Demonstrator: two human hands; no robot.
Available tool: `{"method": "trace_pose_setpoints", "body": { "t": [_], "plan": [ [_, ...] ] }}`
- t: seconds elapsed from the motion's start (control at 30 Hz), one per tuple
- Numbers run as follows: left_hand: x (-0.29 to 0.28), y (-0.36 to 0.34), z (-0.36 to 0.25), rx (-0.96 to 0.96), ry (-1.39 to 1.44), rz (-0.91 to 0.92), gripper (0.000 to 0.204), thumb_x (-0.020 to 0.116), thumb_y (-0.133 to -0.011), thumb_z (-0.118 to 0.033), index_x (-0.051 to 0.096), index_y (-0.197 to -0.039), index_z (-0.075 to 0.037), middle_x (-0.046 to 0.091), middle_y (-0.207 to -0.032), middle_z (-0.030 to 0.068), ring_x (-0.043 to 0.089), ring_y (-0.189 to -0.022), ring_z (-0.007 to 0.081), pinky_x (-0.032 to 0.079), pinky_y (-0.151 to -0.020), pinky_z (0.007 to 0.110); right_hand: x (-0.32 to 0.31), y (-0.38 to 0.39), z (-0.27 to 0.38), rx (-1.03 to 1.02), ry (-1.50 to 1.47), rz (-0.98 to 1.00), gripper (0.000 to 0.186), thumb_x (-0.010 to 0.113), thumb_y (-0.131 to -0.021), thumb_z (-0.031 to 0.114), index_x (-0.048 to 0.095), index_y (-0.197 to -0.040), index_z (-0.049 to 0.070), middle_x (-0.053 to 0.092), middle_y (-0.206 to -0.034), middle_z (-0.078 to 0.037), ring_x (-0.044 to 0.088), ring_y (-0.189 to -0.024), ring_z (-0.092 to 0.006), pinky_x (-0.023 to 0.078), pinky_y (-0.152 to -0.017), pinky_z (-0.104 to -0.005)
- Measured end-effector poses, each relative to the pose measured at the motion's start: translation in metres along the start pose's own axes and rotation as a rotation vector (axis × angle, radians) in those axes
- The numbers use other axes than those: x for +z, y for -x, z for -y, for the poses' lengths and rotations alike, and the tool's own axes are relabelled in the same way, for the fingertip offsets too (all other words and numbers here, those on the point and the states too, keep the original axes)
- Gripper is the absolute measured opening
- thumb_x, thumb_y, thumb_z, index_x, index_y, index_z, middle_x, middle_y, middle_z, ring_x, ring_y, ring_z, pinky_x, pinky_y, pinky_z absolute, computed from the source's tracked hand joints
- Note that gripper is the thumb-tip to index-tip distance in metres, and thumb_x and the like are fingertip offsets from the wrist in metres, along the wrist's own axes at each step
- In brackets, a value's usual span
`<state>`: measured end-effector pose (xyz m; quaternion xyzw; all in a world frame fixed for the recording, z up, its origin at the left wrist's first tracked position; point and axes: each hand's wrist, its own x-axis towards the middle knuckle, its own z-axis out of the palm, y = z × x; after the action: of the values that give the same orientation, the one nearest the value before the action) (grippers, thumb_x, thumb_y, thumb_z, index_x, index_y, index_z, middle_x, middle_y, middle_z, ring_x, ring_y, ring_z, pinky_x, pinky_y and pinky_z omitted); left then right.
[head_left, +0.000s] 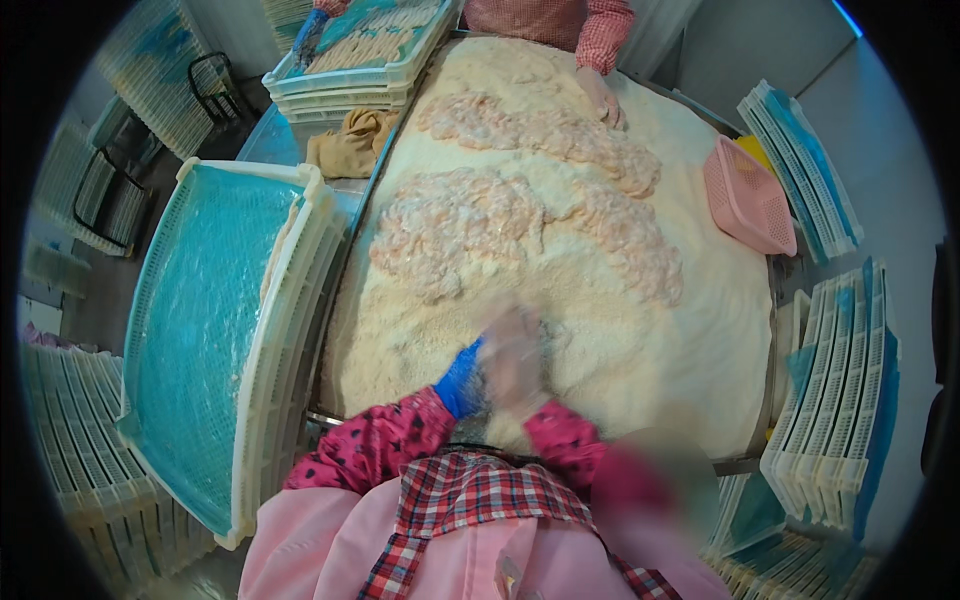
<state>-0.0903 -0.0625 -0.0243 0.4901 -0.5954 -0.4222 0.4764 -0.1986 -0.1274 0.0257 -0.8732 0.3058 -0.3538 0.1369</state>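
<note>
Both my hands meet over the near part of a bed of cream-white powder (610, 370) on the table. My left hand (462, 380) wears a blue covering dusted with powder; its fingers are hidden behind the right. My right hand (512, 365), coated pale with powder, is smeared by motion, so I cannot make out its fingers or anything held. Beyond them lie rows of wet, pale pink, lumpy pieces (455, 225), coated partly in powder.
A tray stack topped with turquoise mesh (185, 320) stands left. Behind it are a tan cloth (345, 150) and filled trays (360, 85). A co-worker's hand (602, 100) rests at the far side. A pink basket (745, 195) and upright trays (820, 400) are on the right.
</note>
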Motion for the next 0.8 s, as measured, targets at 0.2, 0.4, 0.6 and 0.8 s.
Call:
{"method": "trace_pose_setpoints", "body": {
  "t": [0.2,0.4,0.6,0.8],
  "plan": [
    [-0.003,-0.003,-0.043,-0.567,1.116,-0.201,0.057,0.035,-0.097,-0.038,0.021,-0.142,-0.007,0.027,-0.144,0.0092,0.032,-0.128,0.0199,0.028,-0.105,0.035,0.0,-0.013,0.017,0.087,-0.353,0.023,0.067,0.028,-0.092,0.051,0.032,-0.137,0.002,0.02,-0.145,-0.024,0.015,-0.136,-0.0345,0.011,-0.11,-0.0445],
    [-0.045,0.0,-0.035,-0.641,1.47,-0.298,0.052,0.041,-0.093,-0.044,0.044,-0.126,-0.003,0.055,-0.114,0.0141,0.053,-0.097,0.0239,0.045,-0.083,0.037,-0.048,0.019,-0.036,0.056,0.062,0.322,0.067,0.06,-0.081,0.043,0.039,-0.131,0.004,0.04,-0.133,-0.017,0.037,-0.124,-0.0323,0.028,-0.105,-0.0388],
    [-0.044,-0.007,-0.03,-0.546,0.939,-0.301,0.044,0.038,-0.096,-0.036,0.047,-0.123,-0.002,0.056,-0.085,0.0074,0.05,-0.067,0.0143,0.044,-0.067,0.028,-0.062,0.051,-0.088,0.665,-0.234,0.002,0.039,0.062,-0.079,0.012,0.055,-0.116,0.002,0.058,-0.111,-0.014,0.056,-0.099,-0.0311,0.046,-0.086,-0.0327],
    [-0.028,-0.004,-0.018,-0.466,0.968,-0.259,0.062,0.037,-0.094,-0.044,0.018,-0.143,-0.009,0.047,-0.128,0.015,0.05,-0.107,0.0223,0.039,-0.092,0.033,-0.052,0.015,-0.04,0.328,-0.054,-0.099,0.05,0.048,-0.09,0.037,0.048,-0.127,0.005,0.051,-0.124,-0.019,0.046,-0.114,-0.0384,0.038,-0.094,-0.042]
  ]
}}
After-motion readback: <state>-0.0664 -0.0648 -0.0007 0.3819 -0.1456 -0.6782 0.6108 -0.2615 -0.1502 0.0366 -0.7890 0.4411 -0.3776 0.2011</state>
